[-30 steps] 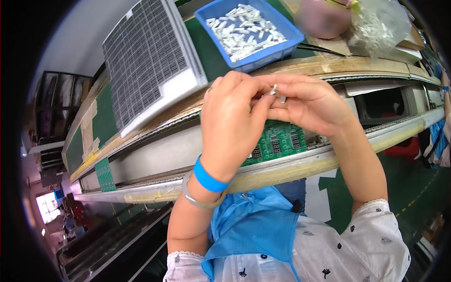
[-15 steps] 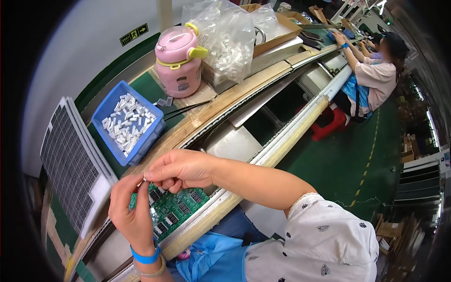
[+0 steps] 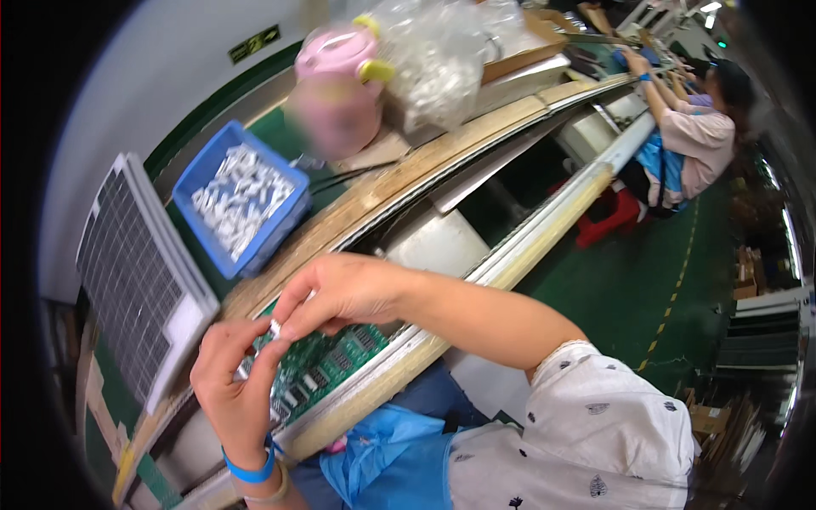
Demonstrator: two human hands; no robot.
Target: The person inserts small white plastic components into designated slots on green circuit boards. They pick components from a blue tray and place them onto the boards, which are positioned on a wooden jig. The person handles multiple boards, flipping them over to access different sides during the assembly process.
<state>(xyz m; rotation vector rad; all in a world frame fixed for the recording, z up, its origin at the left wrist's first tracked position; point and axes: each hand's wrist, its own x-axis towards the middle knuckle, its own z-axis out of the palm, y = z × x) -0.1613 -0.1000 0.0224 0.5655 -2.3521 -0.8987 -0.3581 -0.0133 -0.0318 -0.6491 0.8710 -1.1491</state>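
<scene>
My left hand (image 3: pixel 231 374) and my right hand (image 3: pixel 344 293) meet fingertip to fingertip. Pinched between them is a small white plastic part (image 3: pixel 274 328), mostly covered by the fingers. A blue band circles my left wrist. Under the hands lies a green circuit board panel (image 3: pixel 344 359) carrying several dark digit displays; the hands cover part of it. Just beyond them sits a blue bin (image 3: pixel 293 208) holding many small white pieces (image 3: pixel 242 200), blurred at this moment.
A stack of gridded panels (image 3: pixel 136 272) leans at the left. Beyond the bin stand a pink jug (image 3: pixel 336 110) and a clear bag (image 3: pixel 433 76) of white parts, with dark tweezers (image 3: pixel 357 172) nearby. A co-worker (image 3: pixel 693 136) sits farther along the bench at right.
The view has shifted, so the bench things appear slightly higher and to the right. My right hand has changed its grip, and more of the white part shows between the fingertips.
</scene>
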